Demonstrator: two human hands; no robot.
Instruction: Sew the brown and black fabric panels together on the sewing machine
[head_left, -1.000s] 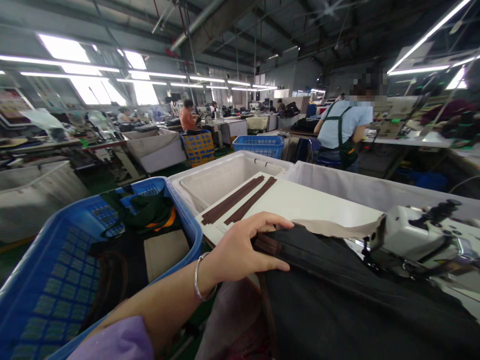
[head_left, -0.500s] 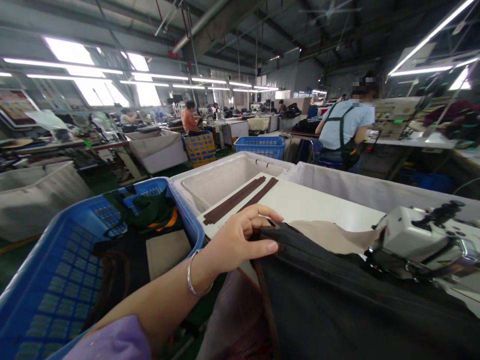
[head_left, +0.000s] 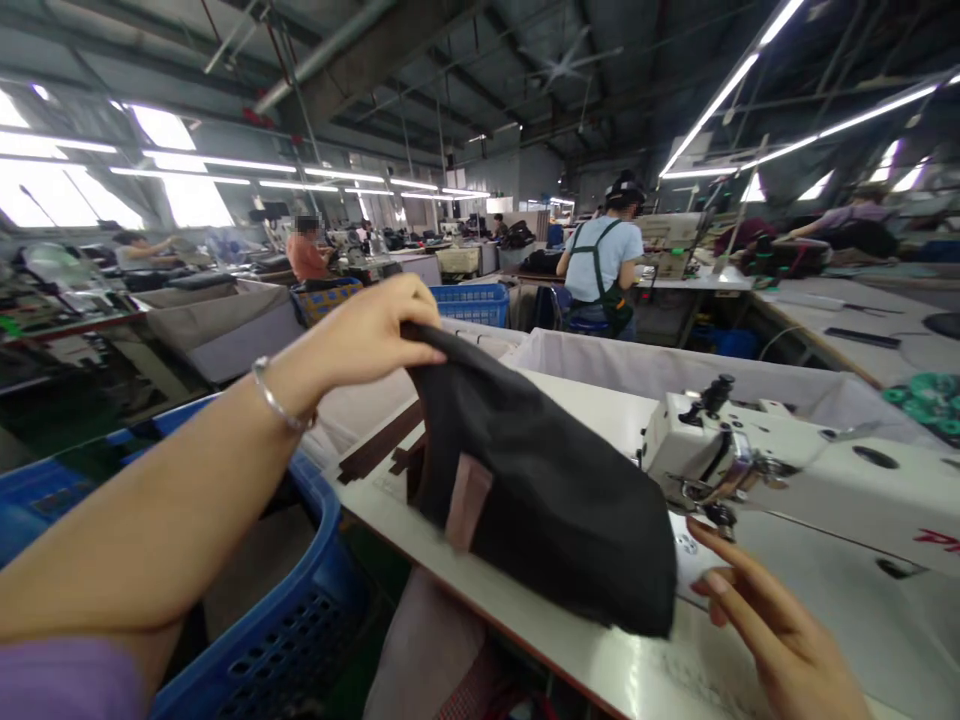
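My left hand (head_left: 390, 325) is closed on the top edge of a black fabric piece (head_left: 555, 480) and holds it up over the white sewing table (head_left: 465, 590). A small brownish patch (head_left: 470, 500) shows on the fabric, and its lower right corner hangs near the needle plate (head_left: 686, 545). To the right of that corner, my right hand (head_left: 772, 620) has its fingers apart and holds nothing. It is just below the presser foot area of the white sewing machine (head_left: 795, 470).
Brown strips (head_left: 382, 440) lie on the table's left part. A blue plastic basket (head_left: 322, 540) stands at the left, against the table. Behind are a pale lined bin (head_left: 675, 365) and a seated co-worker (head_left: 604, 260). Green items (head_left: 930, 400) lie on the right-hand table.
The black fabric has been lifted and swung left, away from the machine, by my left hand. My right hand has come into view. The camera has turned to the right.
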